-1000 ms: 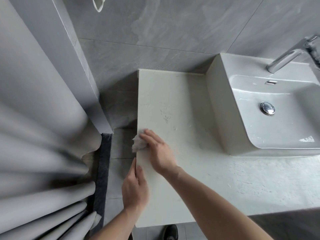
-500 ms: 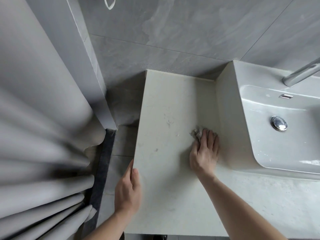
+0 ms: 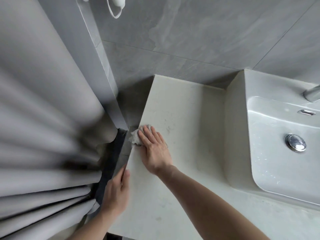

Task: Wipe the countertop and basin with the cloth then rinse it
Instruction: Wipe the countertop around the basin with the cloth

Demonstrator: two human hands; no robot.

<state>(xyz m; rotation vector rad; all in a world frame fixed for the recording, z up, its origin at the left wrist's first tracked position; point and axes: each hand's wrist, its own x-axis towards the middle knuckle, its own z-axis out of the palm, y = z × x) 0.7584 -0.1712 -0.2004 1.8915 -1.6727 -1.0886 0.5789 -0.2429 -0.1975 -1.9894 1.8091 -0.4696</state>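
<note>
My right hand (image 3: 154, 151) lies flat on the pale surface (image 3: 181, 118), its fingers (image 3: 149, 135) straight and close together, pressing down on the crumpled cloth (image 3: 137, 137). The cloth sits at the left edge of the surface, about halfway between the near and far ends, and part of it bulges out past that edge from under my fingertips. My forearm runs back from it toward the near right.

My left hand (image 3: 117, 193) rests on the same left edge, nearer to me, apart from the cloth. The thumb lies on top of the surface and the rest of the fingers seem to wrap down over the side, though I cannot see them well enough to be sure how tightly they hold it.

The basin (image 3: 270, 163) stands to the right, well apart from both hands, a white raised bowl with a chrome drain plug (image 3: 295, 142) in its floor and a small overflow slot (image 3: 306, 112) on its far wall. The tip of a chrome faucet (image 3: 312, 95) shows at the right border. A few faint dark marks show on the surface between the cloth and the basin.

To the left hangs a grey curtain (image 3: 43, 127) in heavy folds, with a dark strip (image 3: 110, 167) at its foot beside the surface. Grey wall tiles (image 3: 207, 35) fill the far side.
</note>
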